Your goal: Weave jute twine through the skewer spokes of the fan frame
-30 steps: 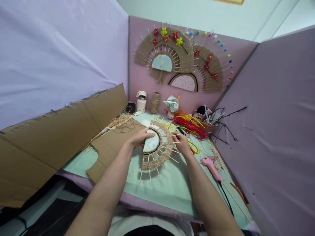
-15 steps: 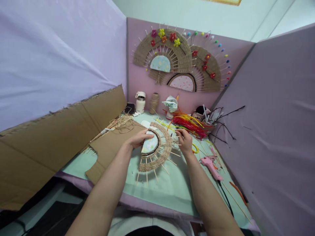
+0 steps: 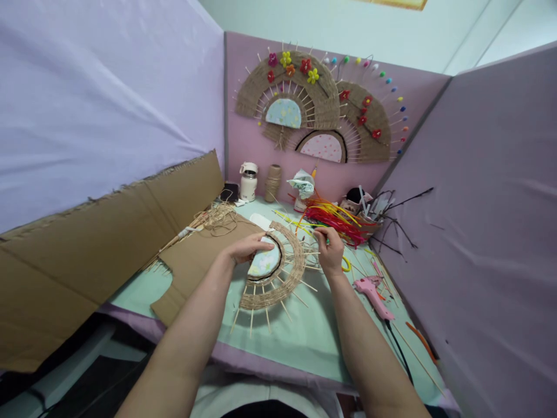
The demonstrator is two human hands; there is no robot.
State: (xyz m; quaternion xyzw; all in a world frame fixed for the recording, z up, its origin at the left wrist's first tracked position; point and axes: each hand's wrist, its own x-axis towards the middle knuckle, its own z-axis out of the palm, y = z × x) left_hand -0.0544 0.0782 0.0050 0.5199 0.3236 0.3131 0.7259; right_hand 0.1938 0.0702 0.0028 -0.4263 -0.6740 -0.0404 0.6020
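My left hand (image 3: 250,248) grips a half-round woven fan (image 3: 290,277) by its straight side, thumb on the pale blue flowered centre. Thin wooden sticks radiate out through its band of brown twine, and a black line edges the centre. Off the fan's right side, close to the stick tips, my right hand (image 3: 331,249) is closed in a pinch; what lies between its fingertips is too small to make out. Loose twine (image 3: 311,253) lies between the fan and my right hand.
Cardboard (image 3: 200,249) lies at left. A pink glue gun (image 3: 373,295) with a cord rests at right. Pipe cleaners (image 3: 335,220), a twine spool (image 3: 272,183), a bottle (image 3: 248,181) and twigs (image 3: 398,226) stand or lie at the back. Finished fans (image 3: 322,107) hang on the panel.
The fan has turned slightly clockwise in my left hand, its lower end swinging left and toward me. My right hand has moved a little to the right.
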